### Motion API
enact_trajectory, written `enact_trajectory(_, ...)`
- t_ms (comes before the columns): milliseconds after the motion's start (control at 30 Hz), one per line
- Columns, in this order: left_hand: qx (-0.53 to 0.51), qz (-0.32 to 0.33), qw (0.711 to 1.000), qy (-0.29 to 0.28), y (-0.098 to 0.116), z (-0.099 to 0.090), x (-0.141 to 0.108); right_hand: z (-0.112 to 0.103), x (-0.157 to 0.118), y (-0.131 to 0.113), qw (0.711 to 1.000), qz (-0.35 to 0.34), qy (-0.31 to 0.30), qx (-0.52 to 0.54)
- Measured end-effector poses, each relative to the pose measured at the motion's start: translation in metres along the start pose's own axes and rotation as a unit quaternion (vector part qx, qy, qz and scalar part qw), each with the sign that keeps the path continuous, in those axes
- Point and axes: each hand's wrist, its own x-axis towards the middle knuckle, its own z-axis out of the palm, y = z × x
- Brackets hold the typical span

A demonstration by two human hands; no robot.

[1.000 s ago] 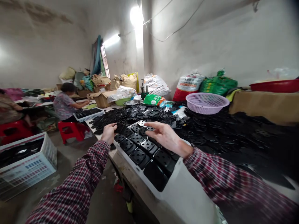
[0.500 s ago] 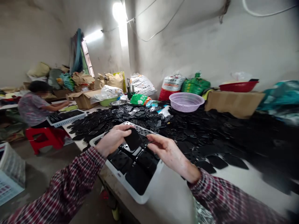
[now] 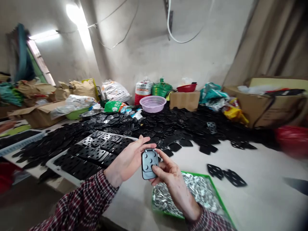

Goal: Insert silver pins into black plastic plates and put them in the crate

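Observation:
A small black plate (image 3: 149, 162) with rounded corners and several round holes stands nearly upright in front of me, its face shining. My right hand (image 3: 168, 173) pinches its right side, thumb across the front and fingers behind. My left hand (image 3: 126, 158) is stretched out with the palm turned to the plate; its fingers reach to the plate's upper left edge, partly hidden behind it. Under my right hand lies a green tray (image 3: 214, 184) full of small shiny metal pieces. Left of my hands, a white tray (image 3: 56, 166) holds rows of black plates.
A wide heap of black plates (image 3: 183, 123) covers the back of the table, with a purple basket (image 3: 152, 104) behind it. Two loose holed plates (image 3: 225, 175) lie to the right. Cardboard boxes (image 3: 271, 109) and sacks line the wall. Another person's hand (image 3: 7, 126) shows at far left.
The view has swung to the right. Both hands have moved from over the white tray to beside the green tray, and the holed plate is now in my right hand.

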Motion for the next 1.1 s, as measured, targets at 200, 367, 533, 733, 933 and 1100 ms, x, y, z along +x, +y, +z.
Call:
enact_trajectory(200,-0.068,-0.051,0.996,-0.035,-0.067,0.033,0.030,-0.062,-0.030,-0.005,0.996,0.021,0.072,-0.057)
enact_trajectory(367,-0.080,-0.083,0.992,-0.050,-0.122,0.046,0.036,-0.105,-0.054,0.011,0.991,0.036,0.120,-0.050)
enact_trajectory(533,-0.060,-0.065,0.989,-0.123,-0.138,0.055,0.026,-0.129,-0.064,0.011,0.989,0.018,0.139,-0.049)
enact_trajectory(733,0.023,0.003,0.995,-0.095,-0.134,0.052,0.020,-0.130,-0.062,0.005,0.990,0.000,0.128,-0.051)
enact_trajectory(933,0.065,0.033,0.997,-0.038,-0.135,0.053,0.008,-0.103,-0.056,0.006,0.993,0.007,0.088,-0.078)
enact_trajectory(1100,0.002,0.050,0.994,0.092,-0.134,0.031,0.003,-0.111,-0.053,0.003,0.963,-0.022,0.068,-0.260)
